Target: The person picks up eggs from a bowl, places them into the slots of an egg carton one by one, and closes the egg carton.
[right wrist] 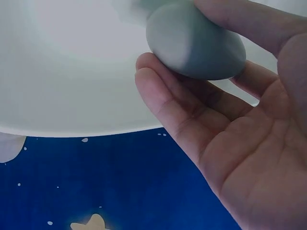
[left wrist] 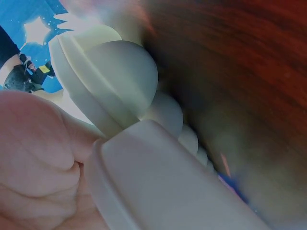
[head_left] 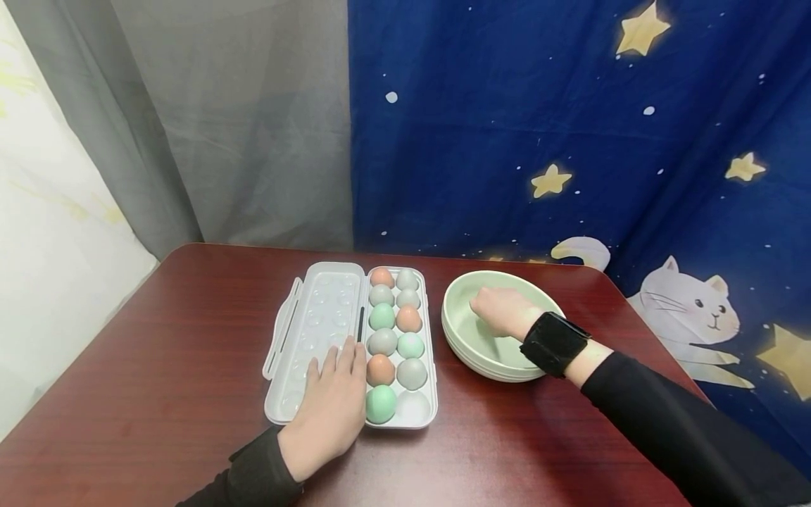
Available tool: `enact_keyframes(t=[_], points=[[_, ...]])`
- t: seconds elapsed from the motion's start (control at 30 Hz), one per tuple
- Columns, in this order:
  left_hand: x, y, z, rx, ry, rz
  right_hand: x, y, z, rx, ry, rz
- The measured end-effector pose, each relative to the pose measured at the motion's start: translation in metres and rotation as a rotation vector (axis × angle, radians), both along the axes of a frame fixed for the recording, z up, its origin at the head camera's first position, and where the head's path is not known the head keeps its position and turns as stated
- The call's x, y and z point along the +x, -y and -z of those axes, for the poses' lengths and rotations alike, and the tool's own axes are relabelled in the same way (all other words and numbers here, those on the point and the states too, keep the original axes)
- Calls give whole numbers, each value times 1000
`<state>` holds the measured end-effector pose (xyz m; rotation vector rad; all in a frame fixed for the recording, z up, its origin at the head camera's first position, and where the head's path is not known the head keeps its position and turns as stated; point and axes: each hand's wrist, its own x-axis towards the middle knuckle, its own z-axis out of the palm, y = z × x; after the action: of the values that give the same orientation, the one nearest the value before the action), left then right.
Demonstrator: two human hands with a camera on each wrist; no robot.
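Note:
My right hand point(head_left: 503, 311) reaches into the pale green bowl point(head_left: 457, 301). In the right wrist view its fingers and thumb hold a grey-green egg point(right wrist: 192, 43), which the hand hides in the head view. A white egg carton point(head_left: 433, 394) lies unfolded left of the bowl. Orange, grey and green eggs sit in its two rows, and the front right hollow point(head_left: 413, 408) shows bare. My left hand point(head_left: 332, 408) rests with straight fingers across the lid point(head_left: 329, 282) and hinge, beside a green egg point(head_left: 381, 404). From the left wrist the carton's underside point(left wrist: 144, 167) fills the middle.
The bowl appears stacked on others, its layered rims close to the carton's right side. A dark red table point(head_left: 209, 317) carries everything. Behind it hang a grey curtain point(head_left: 253, 127) and a blue star-patterned curtain point(head_left: 475, 141).

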<state>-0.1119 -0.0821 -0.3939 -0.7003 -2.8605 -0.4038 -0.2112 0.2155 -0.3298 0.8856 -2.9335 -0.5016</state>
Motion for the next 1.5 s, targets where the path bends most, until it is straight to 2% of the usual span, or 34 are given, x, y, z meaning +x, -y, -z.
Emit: enact_keyframes(t=[0.63,1.07,1.3,1.5], points=[[0,0,0,3,0,-8,9,5,-11,-98,26,38],[1,0,0,-4,-4,-3,19,5,-16,-173,-30,-26],[1,0,0,-2,-7,-5,27,8,-20,-218,-29,-5],[1,0,0,2,-9,-2,34,13,-25,-242,-81,-16]])
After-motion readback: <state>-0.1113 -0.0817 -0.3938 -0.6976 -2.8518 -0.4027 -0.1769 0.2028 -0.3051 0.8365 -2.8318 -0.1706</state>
